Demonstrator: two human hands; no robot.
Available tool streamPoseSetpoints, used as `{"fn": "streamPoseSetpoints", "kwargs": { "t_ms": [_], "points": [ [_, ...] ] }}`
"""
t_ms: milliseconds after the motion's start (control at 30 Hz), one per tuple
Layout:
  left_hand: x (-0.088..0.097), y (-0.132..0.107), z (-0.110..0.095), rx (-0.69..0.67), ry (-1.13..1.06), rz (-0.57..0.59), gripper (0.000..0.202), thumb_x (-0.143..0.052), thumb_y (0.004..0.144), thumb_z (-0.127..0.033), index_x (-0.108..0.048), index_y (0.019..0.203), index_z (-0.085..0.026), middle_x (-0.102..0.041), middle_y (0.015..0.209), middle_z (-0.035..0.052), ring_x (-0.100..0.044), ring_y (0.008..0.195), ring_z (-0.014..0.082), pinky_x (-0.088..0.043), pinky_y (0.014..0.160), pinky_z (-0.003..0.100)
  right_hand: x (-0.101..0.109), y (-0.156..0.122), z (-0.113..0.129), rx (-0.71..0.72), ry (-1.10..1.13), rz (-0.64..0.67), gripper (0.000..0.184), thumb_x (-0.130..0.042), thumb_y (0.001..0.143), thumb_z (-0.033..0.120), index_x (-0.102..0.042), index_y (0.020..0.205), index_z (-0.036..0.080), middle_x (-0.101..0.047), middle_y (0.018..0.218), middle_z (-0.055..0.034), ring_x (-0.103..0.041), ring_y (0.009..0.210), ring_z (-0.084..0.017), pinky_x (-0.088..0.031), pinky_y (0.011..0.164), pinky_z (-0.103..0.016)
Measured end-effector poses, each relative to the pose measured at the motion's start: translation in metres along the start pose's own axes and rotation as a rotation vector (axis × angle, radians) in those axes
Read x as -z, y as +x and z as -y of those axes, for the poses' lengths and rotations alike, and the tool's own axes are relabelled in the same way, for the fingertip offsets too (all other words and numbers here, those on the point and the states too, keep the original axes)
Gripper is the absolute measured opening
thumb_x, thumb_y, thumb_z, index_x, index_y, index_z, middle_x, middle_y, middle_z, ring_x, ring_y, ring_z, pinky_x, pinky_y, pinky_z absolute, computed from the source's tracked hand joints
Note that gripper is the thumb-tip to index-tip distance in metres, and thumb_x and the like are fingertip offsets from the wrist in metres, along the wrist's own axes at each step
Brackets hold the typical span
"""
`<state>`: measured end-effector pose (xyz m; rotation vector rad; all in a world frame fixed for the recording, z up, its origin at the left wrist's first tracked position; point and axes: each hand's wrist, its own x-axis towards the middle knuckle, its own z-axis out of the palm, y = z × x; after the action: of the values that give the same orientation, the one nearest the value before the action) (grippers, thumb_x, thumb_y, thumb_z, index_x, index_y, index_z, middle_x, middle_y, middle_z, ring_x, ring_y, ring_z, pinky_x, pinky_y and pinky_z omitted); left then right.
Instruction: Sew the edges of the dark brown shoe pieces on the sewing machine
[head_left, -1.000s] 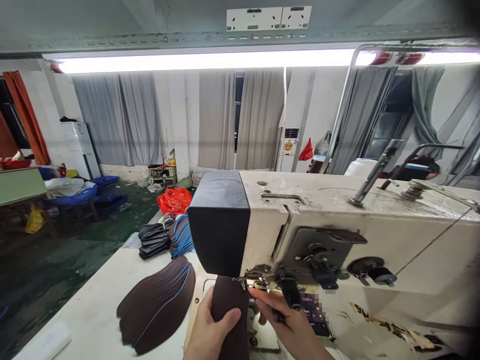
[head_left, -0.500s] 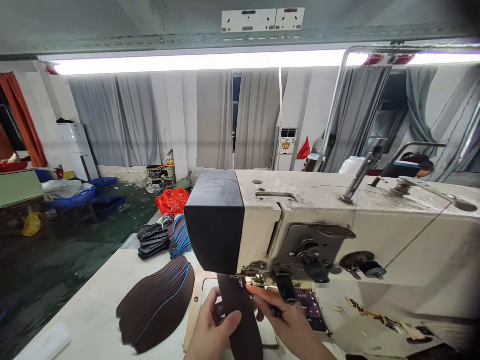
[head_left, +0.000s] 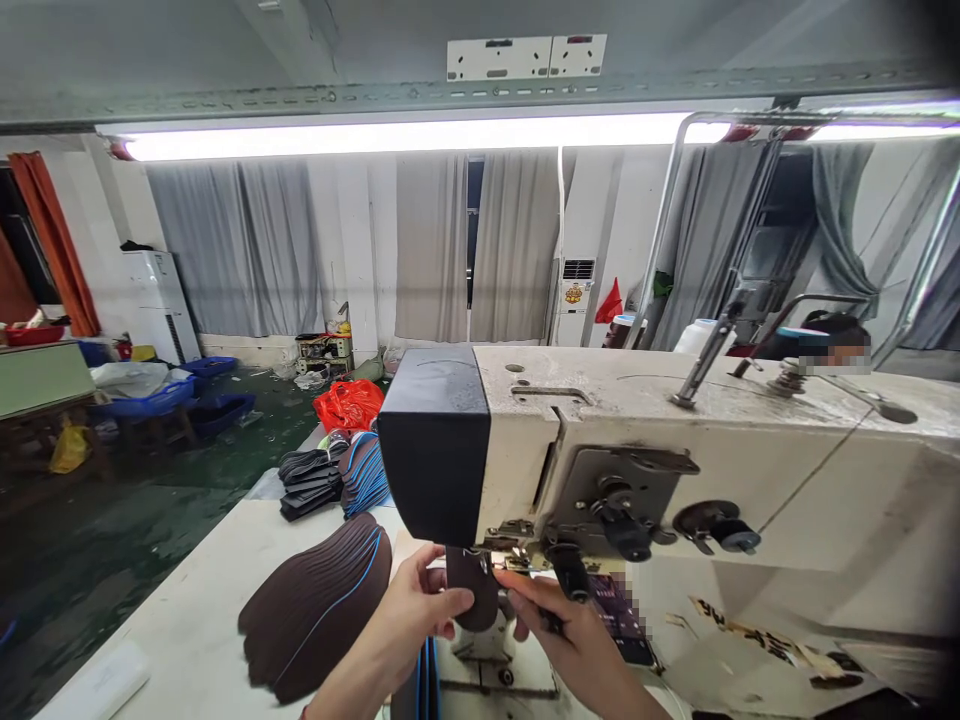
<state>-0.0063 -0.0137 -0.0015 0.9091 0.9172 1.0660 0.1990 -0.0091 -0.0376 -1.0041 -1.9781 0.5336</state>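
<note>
A dark brown fabric piece (head_left: pixel 471 590) lies under the needle area of the sewing machine (head_left: pixel 517 440), its rounded near end toward me. My left hand (head_left: pixel 424 598) grips its left edge, thumb on top and fingers partly hidden beneath. My right hand (head_left: pixel 562 620) is at its right side, index finger stretched close to the presser foot. The other right fingers are curled round a small dark object (head_left: pixel 551 620), too hidden to name. Below my left hand, several dark strips with blue edges (head_left: pixel 426 680) show beside the machine bed (head_left: pixel 487 650).
On the white table (head_left: pixel 187 590), a fanned stack of brown pieces (head_left: pixel 319 610) lies at left. Behind it are black pieces (head_left: pixel 309 485), blue-edged pieces (head_left: pixel 364 475) and a red bag (head_left: pixel 349 403). A phone (head_left: pixel 619 620) lies right of my right hand; a white box (head_left: pixel 97 685) sits front left.
The brown piece has moved forward under the machine, so less of it shows in front. My left hand has slid forward along it. Blue-edged strips have come into view; my right hand stays nearly still.
</note>
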Motion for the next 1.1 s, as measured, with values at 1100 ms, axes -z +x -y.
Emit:
{"fn": "streamPoseSetpoints", "kwargs": {
  "t_ms": [1100],
  "points": [
    [0.025, -0.029, -0.026, 0.105, 0.223, 0.199, 0.049, -0.082, 0.058, -0.032, -0.064, 0.101, -0.018, -0.071, 0.076, 0.0016, -0.063, 0.060, 0.0138, -0.046, 0.056, 0.021, -0.003, 0.004, 0.012, -0.014, 0.140, -0.033, 0.032, -0.048, 0.092, 0.033, -0.070, 0.112, 0.020, -0.068, 0.061, -0.0005, -0.062, 0.052, -0.013, -0.052, 0.059, -0.024]
  ]
}}
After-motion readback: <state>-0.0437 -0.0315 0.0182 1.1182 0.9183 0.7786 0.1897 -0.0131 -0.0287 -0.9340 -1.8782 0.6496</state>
